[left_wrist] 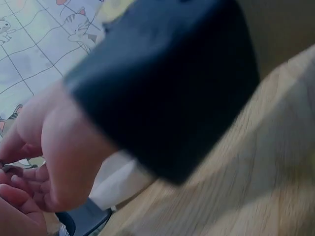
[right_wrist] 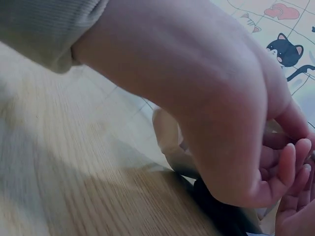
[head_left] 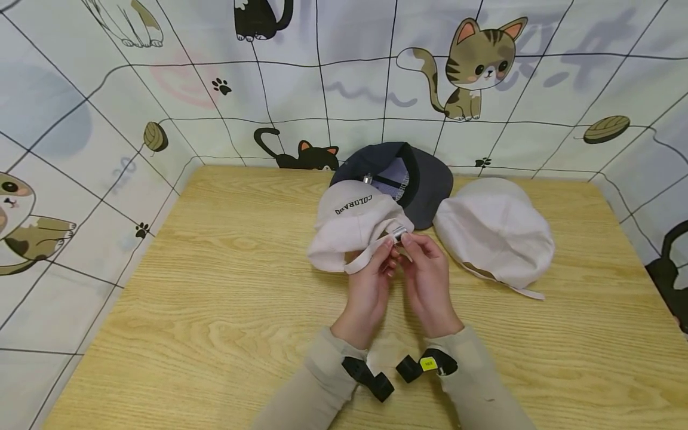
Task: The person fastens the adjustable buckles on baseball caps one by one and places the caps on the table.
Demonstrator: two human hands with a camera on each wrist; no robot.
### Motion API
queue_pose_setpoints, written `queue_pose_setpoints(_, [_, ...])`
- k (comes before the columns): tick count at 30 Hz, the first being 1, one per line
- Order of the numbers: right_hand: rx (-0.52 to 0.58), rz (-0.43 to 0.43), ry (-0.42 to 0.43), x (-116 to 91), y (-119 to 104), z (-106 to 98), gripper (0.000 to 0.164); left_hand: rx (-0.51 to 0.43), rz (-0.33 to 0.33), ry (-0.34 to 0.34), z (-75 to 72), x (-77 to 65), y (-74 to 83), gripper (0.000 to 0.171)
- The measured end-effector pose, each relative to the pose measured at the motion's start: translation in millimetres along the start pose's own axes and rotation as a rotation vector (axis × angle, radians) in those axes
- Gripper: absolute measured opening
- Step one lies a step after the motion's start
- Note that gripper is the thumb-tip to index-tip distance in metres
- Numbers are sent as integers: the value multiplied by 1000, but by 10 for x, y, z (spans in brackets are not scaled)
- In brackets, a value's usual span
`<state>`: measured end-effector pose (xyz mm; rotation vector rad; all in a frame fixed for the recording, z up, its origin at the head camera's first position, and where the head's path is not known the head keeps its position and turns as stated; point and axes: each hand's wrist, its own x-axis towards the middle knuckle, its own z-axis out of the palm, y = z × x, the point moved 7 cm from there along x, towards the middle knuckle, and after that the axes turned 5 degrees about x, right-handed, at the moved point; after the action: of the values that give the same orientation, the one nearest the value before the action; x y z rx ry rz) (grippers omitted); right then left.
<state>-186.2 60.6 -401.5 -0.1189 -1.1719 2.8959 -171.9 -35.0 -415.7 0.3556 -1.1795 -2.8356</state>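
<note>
"What colours reach you?"
"I see an off-white cap [head_left: 340,224] with dark lettering and, at the far edge of the tabletop [head_left: 215,286], a navy cap [head_left: 433,188]."
"The tabletop itself?"
"Yellow-brown, wood-grained."

Two white caps [head_left: 344,230] [head_left: 494,233] and one dark cap [head_left: 436,188] are counted, along with one held metal clasp [head_left: 398,233]. Two hands [head_left: 371,289] [head_left: 430,286], two sleeves [head_left: 317,382] [head_left: 475,373], two black wrist devices [head_left: 371,379] [head_left: 410,369] and one table [head_left: 188,298] are seen. On the printed backdrop [head_left: 355,89], in the head view, six cats [head_left: 486,63] (several cut off by the edge), two yarn balls [head_left: 156,137] [head_left: 606,129] and three paw prints [head_left: 221,87] can be counted.
</note>
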Motion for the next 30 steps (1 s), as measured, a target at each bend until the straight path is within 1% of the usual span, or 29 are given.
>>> queue_pose_setpoints(2, [14, 4, -1, -3, 12, -2, 5, -22, -23, 9, 1, -12, -24, 9])
queue_pose_setpoints(7, [-10, 1, -6, -25, 22, 15, 3, -99, -58, 6, 8, -25, -50, 10])
queue_pose_setpoints(9, [-13, -11, -6, -29, 23, 18, 3, -111, -68, 9, 14, -34, -58, 11])
queue_pose_setpoints(12, [-6, -18, -2, -31, 34, 12, 3, -99, -76, 23, 15, -47, -69, 12])
queue_pose_setpoints(15, [-31, -15, 2, -31, 34, 8, 3, -66, -72, 33, 6, -50, -66, 13])
queue_pose_setpoints(18, [-177, -20, 0, -19, -12, -3, 10, -36, -63, 22, -2, -36, -53, 13])
queue_pose_setpoints(20, [-316, -26, -8, -4, -66, -8, 16, 19, -27, 1, -7, -17, -23, 14])
queue_pose_setpoints(21, [-393, -26, -19, 4, -95, -7, 19, 70, 6, -11, -16, -2, -3, 15])
queue_pose_setpoints(22, [-477, -29, -33, 14, -125, -3, 21, 133, 55, -35, -39, 32, 5, 16])
queue_pose_setpoints(24, [-598, -23, -70, 33, -175, 11, 24, 259, 157, -64, -104, 111, 7, 19])
queue_pose_setpoints(26, [-681, -14, -121, 41, -205, 39, 25, 364, 232, -84, -217, 223, -64, 21])
queue_pose_setpoints(27, [-713, -11, -144, 46, -215, 50, 26, 393, 255, -96, -283, 292, -122, 22])
queue_pose_setpoints(28, [-744, -3, -158, 47, -227, 65, 26, 413, 264, -107, -337, 345, -172, 23])
queue_pose_setpoints(29, [-777, 0, -170, 52, -229, 65, 26, 420, 255, -107, -331, 333, -148, 24])
queue_pose_setpoints(30, [-809, 3, -176, 54, -230, 65, 26, 434, 254, -120, -352, 352, -164, 24])
